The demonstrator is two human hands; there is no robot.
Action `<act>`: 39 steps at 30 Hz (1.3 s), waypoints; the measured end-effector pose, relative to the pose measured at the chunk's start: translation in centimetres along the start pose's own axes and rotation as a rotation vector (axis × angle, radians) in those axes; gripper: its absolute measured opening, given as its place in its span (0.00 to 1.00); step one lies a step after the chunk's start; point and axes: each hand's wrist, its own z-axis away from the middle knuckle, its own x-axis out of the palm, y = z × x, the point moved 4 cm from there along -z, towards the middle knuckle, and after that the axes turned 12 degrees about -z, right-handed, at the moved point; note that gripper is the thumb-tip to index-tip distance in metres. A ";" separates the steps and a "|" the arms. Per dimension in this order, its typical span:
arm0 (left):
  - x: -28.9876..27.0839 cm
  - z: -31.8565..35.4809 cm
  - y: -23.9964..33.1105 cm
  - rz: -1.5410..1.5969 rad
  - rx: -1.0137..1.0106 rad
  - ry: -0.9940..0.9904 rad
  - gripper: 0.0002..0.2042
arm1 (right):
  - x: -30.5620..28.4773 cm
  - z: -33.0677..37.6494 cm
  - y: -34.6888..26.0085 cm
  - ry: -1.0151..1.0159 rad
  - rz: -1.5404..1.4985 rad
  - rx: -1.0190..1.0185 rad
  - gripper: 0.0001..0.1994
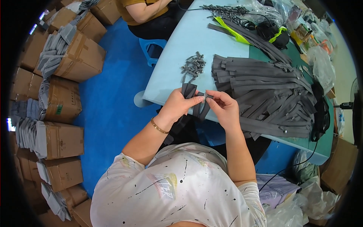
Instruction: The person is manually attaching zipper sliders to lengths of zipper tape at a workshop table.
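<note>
My left hand (177, 106) grips a dark grey zipper tape (188, 90) at the near edge of the light blue table (189, 41). My right hand (224, 108) pinches a small grey zipper slider (208, 97) against the tape's end, right beside my left fingertips. The tape hangs down between my hands toward my lap. A gold bracelet sits on my left wrist.
A big pile of grey zipper tapes (264, 94) lies to the right of my hands. A small heap of grey sliders (193, 65) sits just beyond them. Another person (145, 11) sits at the far end. Cardboard boxes (72, 56) with grey bundles line the blue floor at left.
</note>
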 end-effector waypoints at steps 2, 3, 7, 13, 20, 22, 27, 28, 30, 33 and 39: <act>-0.1 -0.1 -0.1 0.030 0.006 0.015 0.09 | 0.0 0.0 0.0 -0.002 0.007 -0.004 0.12; -0.1 -0.1 -0.2 0.023 0.015 0.002 0.09 | 0.0 0.0 0.0 -0.001 0.011 -0.010 0.12; 0.1 0.2 0.3 -0.062 0.003 -0.028 0.08 | -0.1 0.0 0.0 0.005 0.011 -0.021 0.11; 0.3 0.3 0.7 0.025 0.027 0.052 0.10 | 0.2 0.0 0.1 -0.015 0.004 -0.020 0.11; 0.2 0.0 0.3 -0.024 -0.017 -0.012 0.12 | 0.1 0.1 -0.1 0.043 0.026 -0.039 0.11; 0.1 0.0 0.3 -0.003 -0.038 -0.003 0.11 | 0.1 0.1 -0.2 0.044 0.002 -0.036 0.11; 0.2 0.0 0.3 -0.016 -0.030 0.001 0.12 | 0.0 0.1 -0.4 0.026 -0.014 0.019 0.10; 0.2 0.0 0.3 -0.016 -0.021 0.008 0.12 | 0.0 0.1 -0.3 0.000 -0.009 0.025 0.11; 0.4 0.0 0.3 -0.038 -0.009 0.022 0.12 | 0.0 0.2 -0.3 0.007 0.006 0.003 0.11; 0.4 0.0 0.2 -0.061 0.003 0.039 0.14 | 0.1 0.2 -0.7 -0.002 0.062 -0.047 0.13; 0.4 0.2 0.4 -0.017 0.031 0.055 0.18 | 0.0 0.2 -1.0 -0.036 0.120 -0.078 0.14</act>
